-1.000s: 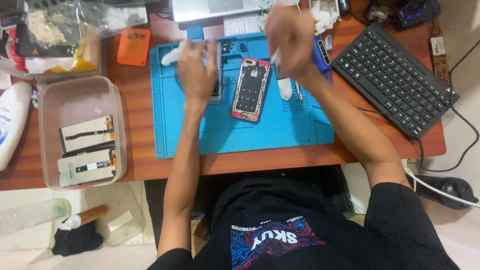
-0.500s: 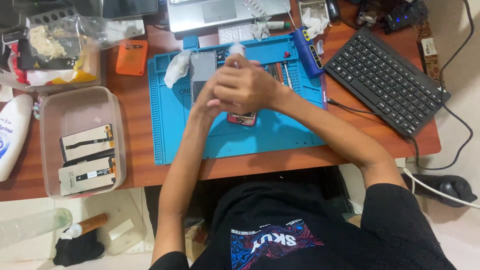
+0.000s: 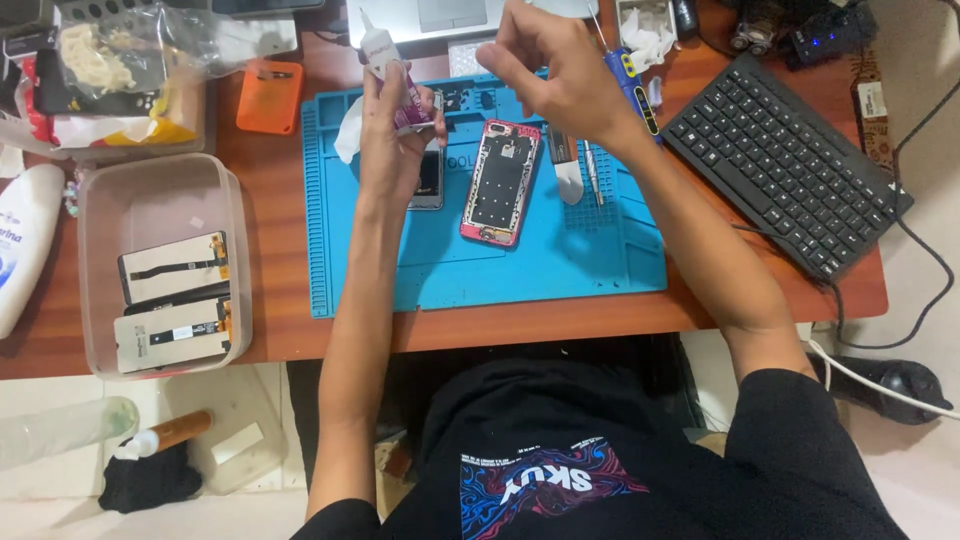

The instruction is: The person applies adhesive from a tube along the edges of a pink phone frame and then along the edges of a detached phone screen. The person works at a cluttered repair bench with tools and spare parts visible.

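The left hand (image 3: 390, 150) has its fingers clamped on a small glue tube (image 3: 392, 75), nozzle pointing away, just left of the opened pink phone (image 3: 499, 182); the right hand (image 3: 560, 75), fingers pinched together, hovers above the phone's top end.

Glue tube (image 3: 395, 75) body mostly covered by left hand (image 3: 392, 140), small phone (image 3: 428, 178) half hidden beneath that hand, laptop (image 3: 440, 15) cut by top edge, white bottle (image 3: 25, 245) cut at left edge, right hand (image 3: 555, 70) fingertip contents too small to tell.
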